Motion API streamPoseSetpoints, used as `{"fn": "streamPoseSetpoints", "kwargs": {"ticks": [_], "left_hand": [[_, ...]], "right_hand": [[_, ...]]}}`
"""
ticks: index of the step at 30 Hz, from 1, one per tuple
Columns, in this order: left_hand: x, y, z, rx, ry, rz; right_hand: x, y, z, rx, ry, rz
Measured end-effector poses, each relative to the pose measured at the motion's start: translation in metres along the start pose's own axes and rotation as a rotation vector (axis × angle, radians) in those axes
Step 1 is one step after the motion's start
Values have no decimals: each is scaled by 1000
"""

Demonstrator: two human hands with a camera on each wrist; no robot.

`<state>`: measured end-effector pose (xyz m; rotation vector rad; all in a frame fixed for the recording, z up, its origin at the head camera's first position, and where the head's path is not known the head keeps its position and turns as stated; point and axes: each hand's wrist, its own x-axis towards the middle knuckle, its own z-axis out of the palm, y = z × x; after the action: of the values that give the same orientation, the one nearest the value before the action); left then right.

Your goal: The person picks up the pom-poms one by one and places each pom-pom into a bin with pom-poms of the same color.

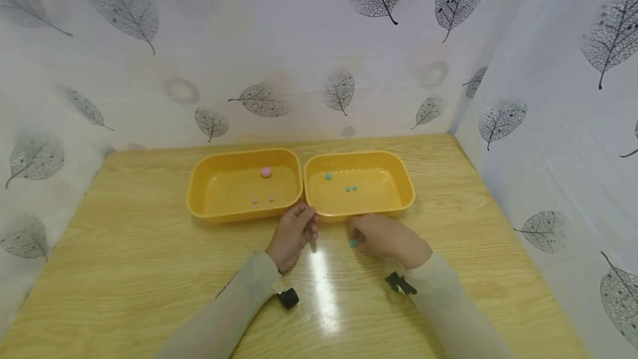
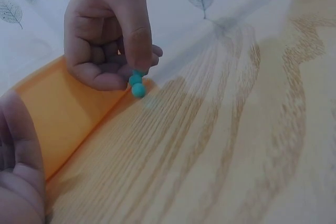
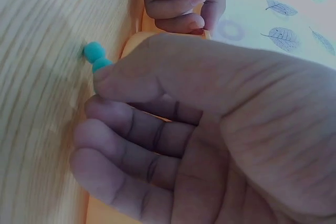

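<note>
A short row of joined teal balls point(image 3: 95, 52) is pinched between the thumb and index finger of my right hand point(image 1: 386, 237), just above the table in front of the right yellow tray point(image 1: 319, 216). Part of the row is hidden under the thumb. My left hand point(image 1: 294, 234) is at that tray's near left corner; its thumb and curled fingers point(image 3: 176, 9) grip the rim. In the right tray lie a teal ball point(image 1: 328, 177) and two smaller teal pieces point(image 1: 351, 188). The left yellow tray point(image 1: 239, 218) contains a pink ball point(image 1: 266, 172) and several small pink pieces point(image 1: 271, 199).
Both trays stand side by side at the back of the wood-grain table point(image 1: 134, 248). A white curtain point(image 1: 299, 43) with leaf prints hangs behind the table and along its sides. Black straps point(image 1: 288, 298) are at both wrists.
</note>
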<state>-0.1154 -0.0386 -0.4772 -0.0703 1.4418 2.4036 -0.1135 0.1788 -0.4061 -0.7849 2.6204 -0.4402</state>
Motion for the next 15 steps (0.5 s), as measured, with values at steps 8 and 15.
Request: {"fn": "streamPoseSetpoints", "kwargs": {"ticks": [8, 15], "left_hand": [[0, 0, 0, -6, 3, -3], [-1, 1, 0, -7, 7, -8]], "right_hand": [[3, 1, 3, -8, -17, -23], [3, 0, 2, 3, -23, -19]]}}
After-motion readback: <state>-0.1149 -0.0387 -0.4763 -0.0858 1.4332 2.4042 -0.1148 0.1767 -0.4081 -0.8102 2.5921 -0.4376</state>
